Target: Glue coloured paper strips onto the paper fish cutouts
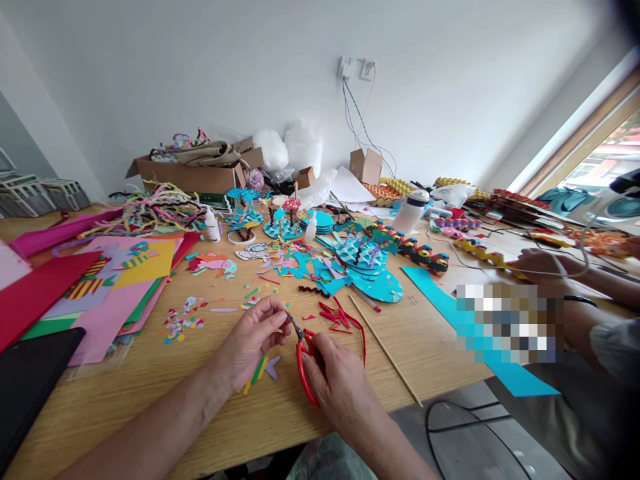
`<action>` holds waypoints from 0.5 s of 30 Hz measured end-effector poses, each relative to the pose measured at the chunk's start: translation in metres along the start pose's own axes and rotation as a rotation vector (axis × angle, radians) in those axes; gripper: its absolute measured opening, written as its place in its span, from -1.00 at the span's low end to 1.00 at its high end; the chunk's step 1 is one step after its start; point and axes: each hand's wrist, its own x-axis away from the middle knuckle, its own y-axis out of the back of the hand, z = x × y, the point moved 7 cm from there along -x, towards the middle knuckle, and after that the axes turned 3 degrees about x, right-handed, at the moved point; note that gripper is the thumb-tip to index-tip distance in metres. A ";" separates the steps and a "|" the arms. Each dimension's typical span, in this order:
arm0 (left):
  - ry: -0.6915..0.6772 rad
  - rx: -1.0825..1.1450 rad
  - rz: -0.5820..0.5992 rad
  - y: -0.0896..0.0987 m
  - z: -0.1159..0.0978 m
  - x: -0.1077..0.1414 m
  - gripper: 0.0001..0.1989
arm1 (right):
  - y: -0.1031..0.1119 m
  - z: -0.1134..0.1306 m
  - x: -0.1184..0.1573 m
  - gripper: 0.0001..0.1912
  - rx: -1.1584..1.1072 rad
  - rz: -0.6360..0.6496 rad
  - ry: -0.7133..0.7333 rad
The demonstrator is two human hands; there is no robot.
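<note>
My right hand is wrapped round the red handles of a pair of scissors, with the dark blades pointing up and left. At the blade tips my left hand is closed, thumb against fingers; what it pinches is too small or hidden to make out. Under my hands lie green and yellow paper strips and a lilac paper piece. Red paper strips curl on the table beyond the scissors. Small paper scraps are scattered to the left of my left hand.
Coloured paper sheets are stacked at the left, near a black flat object. A wooden stick and a long blue strip lie to the right. A co-worker's hand is at far right. Glue bottles stand behind.
</note>
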 end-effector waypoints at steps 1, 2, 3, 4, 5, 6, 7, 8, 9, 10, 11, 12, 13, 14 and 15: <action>0.001 -0.002 0.002 0.000 0.000 0.000 -0.88 | 0.000 0.000 0.000 -0.79 0.005 0.003 -0.003; 0.003 -0.004 0.002 0.000 0.001 0.000 -0.87 | 0.001 0.001 0.000 -0.79 0.011 0.008 -0.007; 0.006 -0.005 0.002 0.001 0.001 0.000 -0.87 | 0.001 0.001 0.001 -0.79 0.019 0.012 -0.012; 0.010 -0.005 -0.001 0.001 0.001 0.000 -0.87 | 0.001 0.001 0.001 -0.79 0.028 0.017 -0.017; 0.014 -0.005 -0.002 0.001 0.002 0.000 -0.87 | 0.001 0.002 0.001 -0.80 0.037 0.022 -0.020; 0.018 -0.006 -0.003 0.002 0.002 -0.001 -0.87 | 0.001 0.002 0.001 -0.80 0.043 0.027 -0.022; 0.023 -0.006 -0.002 0.002 0.003 -0.001 -0.86 | 0.001 0.002 0.001 -0.79 0.048 0.029 -0.023; 0.027 -0.004 -0.001 0.002 0.004 -0.002 -0.86 | 0.001 0.002 0.001 -0.79 0.054 0.030 -0.023; 0.031 -0.003 0.000 0.002 0.004 -0.002 -0.86 | 0.001 0.003 0.001 -0.78 0.059 0.029 -0.023; 0.035 -0.002 0.002 0.003 0.005 -0.002 -0.86 | 0.001 0.003 0.002 -0.78 0.065 0.031 -0.024; 0.038 -0.001 0.002 0.003 0.005 -0.003 -0.86 | 0.001 0.003 0.002 -0.78 0.070 0.033 -0.026; 0.040 -0.002 0.002 0.003 0.005 -0.003 -0.86 | 0.001 0.003 0.002 -0.78 0.074 0.036 -0.029; 0.043 -0.005 0.003 0.003 0.006 -0.003 -0.85 | 0.001 0.003 0.003 -0.78 0.077 0.041 -0.031; 0.046 -0.010 0.003 0.003 0.006 -0.004 -0.85 | 0.001 0.003 0.003 -0.78 0.078 0.045 -0.032; 0.050 -0.016 0.004 0.003 0.006 -0.003 -0.85 | 0.001 0.003 0.004 -0.78 0.077 0.048 -0.032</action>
